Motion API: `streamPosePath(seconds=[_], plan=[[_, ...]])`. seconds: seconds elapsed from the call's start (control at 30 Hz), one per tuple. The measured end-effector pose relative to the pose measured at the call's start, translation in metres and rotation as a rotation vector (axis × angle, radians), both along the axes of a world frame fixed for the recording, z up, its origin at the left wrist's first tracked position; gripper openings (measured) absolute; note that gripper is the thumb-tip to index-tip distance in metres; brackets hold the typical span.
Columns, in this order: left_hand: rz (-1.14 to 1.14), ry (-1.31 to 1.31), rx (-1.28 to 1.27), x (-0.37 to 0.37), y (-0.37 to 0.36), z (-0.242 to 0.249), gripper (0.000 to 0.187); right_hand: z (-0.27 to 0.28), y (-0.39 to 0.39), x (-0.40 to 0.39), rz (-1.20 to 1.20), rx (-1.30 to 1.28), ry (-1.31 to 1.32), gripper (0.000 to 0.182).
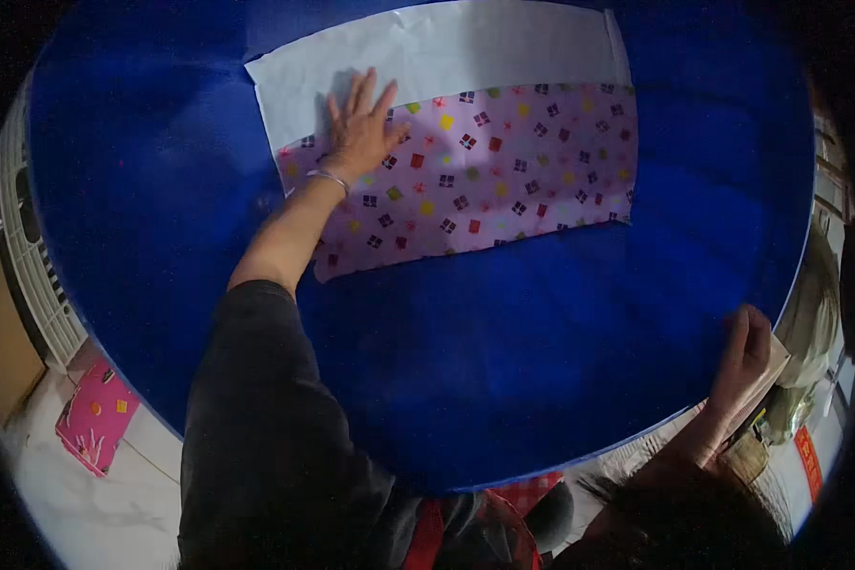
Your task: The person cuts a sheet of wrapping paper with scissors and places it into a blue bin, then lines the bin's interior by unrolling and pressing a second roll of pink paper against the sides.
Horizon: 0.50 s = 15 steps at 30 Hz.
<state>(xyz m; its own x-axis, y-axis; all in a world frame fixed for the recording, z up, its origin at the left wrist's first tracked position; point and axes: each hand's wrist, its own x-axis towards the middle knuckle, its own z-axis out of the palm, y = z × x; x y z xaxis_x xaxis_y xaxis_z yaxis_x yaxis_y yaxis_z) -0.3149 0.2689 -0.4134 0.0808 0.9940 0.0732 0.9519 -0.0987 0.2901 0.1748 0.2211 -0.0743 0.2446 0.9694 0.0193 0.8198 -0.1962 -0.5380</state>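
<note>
A piece of lilac cloth [503, 180] printed with small coloured squares and flowers lies on a blue table surface [503, 342]. Along its far side runs a plain white band [532, 43], which may be lining or a second layer. My left hand [361, 133] rests flat, fingers spread, across the line where white and lilac meet, near the left edge. A thin bracelet circles that wrist. Over the table's right front edge is my right hand [746, 347], away from the cloth, with its fingers curled. Whether anything is between those fingers is hidden.
A bright pink printed cloth [98, 416] lies on the pale floor at the lower left. A white slatted rack [43, 256] stands beyond the table's left edge. Plastic-wrapped bundles [807, 313] and a cardboard piece [777, 366] are beyond the right edge.
</note>
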Motion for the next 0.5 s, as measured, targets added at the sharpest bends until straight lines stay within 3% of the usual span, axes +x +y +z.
streamPosePath(seconds=[0.03, 0.1, 0.13, 0.27, 0.33, 0.43, 0.5], plan=[[-0.118, -0.016, -0.017, 0.022, -0.011, -0.001, 0.071, 0.000, -0.002, 0.007, -0.019, -0.029, 0.043, 0.015], [-0.333, 0.316, -0.389, 0.039, -0.023, 0.009, 0.070, 0.001, -0.003, 0.011, -0.024, -0.038, 0.011, 0.015], [-0.292, 0.339, -0.480, 0.044, -0.022, 0.017, 0.072, -0.001, 0.001, 0.012, -0.010, -0.026, -0.008, 0.014], [-0.280, 0.382, -0.329, 0.049, -0.040, 0.010, 0.073, -0.002, 0.003, 0.008, -0.019, -0.033, -0.021, 0.013], [-0.577, 0.191, -0.406, 0.065, -0.060, 0.024, 0.072, -0.004, 0.003, 0.006, -0.025, 0.010, 0.101, 0.012], [-0.712, 0.081, -0.270, 0.069, -0.101, -0.020, 0.069, -0.001, 0.006, -0.004, 0.015, 0.009, 0.044, 0.011], [-0.736, 0.053, -0.269, 0.066, -0.097, -0.017, 0.068, -0.001, 0.007, -0.005, 0.013, 0.056, 0.038, 0.011]])
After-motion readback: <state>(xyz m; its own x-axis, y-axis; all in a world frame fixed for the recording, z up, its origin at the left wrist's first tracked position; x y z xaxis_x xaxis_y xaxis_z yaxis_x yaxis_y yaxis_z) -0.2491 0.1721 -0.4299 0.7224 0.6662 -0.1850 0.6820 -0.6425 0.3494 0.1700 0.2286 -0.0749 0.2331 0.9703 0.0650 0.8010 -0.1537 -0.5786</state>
